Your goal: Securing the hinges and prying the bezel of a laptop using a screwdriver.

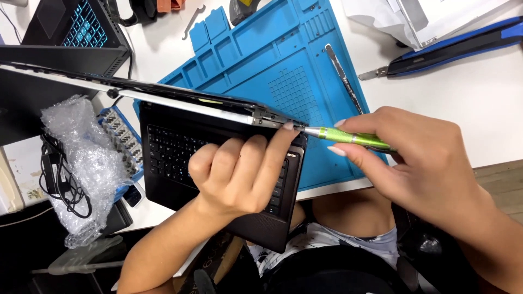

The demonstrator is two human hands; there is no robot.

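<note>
While fingers (348, 142) pinch screwdriver (348, 137).

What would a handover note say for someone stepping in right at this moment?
Left hand: steadies the laptop at its hinge corner, finger on the hinge.
Right hand: grips the green screwdriver, tip at the hinge.
The laptop lies partly on the blue mat; its lid is nearly closed. A metal pry tool lies on the mat.
Done: hard to tell. Left: hinge work appears under way.
</note>
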